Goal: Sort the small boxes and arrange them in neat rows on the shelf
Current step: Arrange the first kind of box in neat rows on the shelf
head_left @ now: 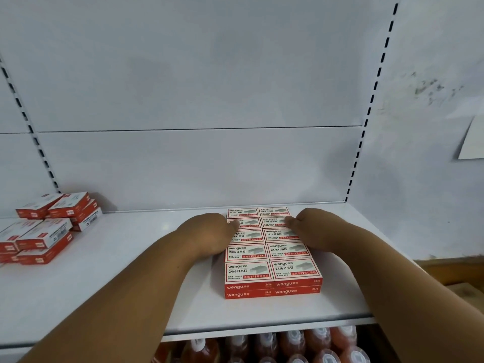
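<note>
Block of red-and-white boxes (pixel 272 254) on the white shelf (pixel 131 284): two columns, five rows, two layers, edges flush. Left hand (pixel 209 233) against the block's left flank, right hand (pixel 311 229) against its right flank, fingertips over the second row from the back; whether fingers press flat or curl, cannot tell. Loose pile of boxes (pixel 47 227) far left of the block, jumbled. Bottles (pixel 293 344) below the block.

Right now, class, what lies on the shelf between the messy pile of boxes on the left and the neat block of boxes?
In the head view, only bare white shelf and the person's left forearm lie between the pile and the neat block.
</note>
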The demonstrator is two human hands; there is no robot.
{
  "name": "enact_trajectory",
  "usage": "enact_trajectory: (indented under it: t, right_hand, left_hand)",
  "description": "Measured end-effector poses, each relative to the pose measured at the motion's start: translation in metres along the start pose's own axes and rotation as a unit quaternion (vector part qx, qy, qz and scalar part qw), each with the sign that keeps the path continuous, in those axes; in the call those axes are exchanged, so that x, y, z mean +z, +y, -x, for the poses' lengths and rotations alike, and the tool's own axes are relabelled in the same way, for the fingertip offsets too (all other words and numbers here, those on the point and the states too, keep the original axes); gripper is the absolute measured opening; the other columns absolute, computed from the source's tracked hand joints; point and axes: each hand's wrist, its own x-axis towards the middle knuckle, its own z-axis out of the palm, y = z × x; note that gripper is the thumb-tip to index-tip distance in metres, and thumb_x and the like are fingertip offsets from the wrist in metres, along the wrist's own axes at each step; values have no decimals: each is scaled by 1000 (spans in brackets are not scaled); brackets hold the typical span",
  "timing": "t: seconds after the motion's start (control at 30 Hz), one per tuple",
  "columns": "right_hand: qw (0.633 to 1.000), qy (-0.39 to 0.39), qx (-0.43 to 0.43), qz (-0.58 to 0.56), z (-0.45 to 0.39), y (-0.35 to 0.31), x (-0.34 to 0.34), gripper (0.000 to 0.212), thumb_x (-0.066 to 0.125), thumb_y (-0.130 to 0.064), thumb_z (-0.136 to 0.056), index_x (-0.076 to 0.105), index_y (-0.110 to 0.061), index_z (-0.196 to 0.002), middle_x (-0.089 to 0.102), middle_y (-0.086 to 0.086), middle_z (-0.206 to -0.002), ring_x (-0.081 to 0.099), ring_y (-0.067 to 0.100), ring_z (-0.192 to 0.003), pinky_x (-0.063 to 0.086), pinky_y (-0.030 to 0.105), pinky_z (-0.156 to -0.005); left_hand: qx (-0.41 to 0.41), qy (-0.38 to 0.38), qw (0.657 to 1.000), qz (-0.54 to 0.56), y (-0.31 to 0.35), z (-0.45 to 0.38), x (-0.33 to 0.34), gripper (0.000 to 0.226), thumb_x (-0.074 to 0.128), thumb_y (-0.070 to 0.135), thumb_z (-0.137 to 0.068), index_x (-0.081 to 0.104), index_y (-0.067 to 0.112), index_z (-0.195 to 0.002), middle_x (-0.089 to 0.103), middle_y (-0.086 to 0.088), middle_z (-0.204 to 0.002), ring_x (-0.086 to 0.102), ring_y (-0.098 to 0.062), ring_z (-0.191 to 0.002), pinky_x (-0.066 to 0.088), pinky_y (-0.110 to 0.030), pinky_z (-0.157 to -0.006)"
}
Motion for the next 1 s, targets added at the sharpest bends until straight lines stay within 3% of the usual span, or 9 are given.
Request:
enact_trajectory:
  t: [0.27, 0.87, 0.93, 1.0]
  right_hand:
    - [1000, -3, -1, -21, 11, 2, -3, 56, 32, -52, -101, 68, -11, -95, 71, 2, -95, 65, 18, -87, 48, 31, -79]
    - [1000, -10, 16, 10, 13, -2, -2, 53, 31, -53, -100, 67, -15, -99, 70, 0, -100, 64, 18, -91, 50, 33, -85]
    - [999, 31, 16, 37, 15, -3, -2, 49, 34, -56, -98, 64, -17, -94, 68, -1, -95, 63, 17, -88, 50, 33, -79]
    - [990, 133, -13, 41, 18, -5, -2, 40, 42, -59, -93, 57, -22, -97, 63, -3, -104, 60, 16, -92, 51, 35, -81]
  left_hand:
    - [-1, 2, 1000, 17, -1, 10, 2, 54, 25, 53, -102, 67, 21, -112, 69, 2, -112, 62, -19, -103, 44, -30, -88]
    - [-27, 38, 999, 20, 0, 12, 8, 51, 28, 54, -100, 67, 21, -102, 70, 1, -104, 63, -20, -97, 48, -33, -86]
    - [-28, 42, 998, 26, -1, 12, 9, 50, 28, 54, -100, 67, 22, -97, 70, 2, -102, 63, -20, -95, 47, -32, -84]
    - [-31, 47, 998, 32, -2, 11, 9, 51, 29, 56, -99, 67, 21, -97, 70, 3, -100, 64, -19, -95, 48, -32, -84]
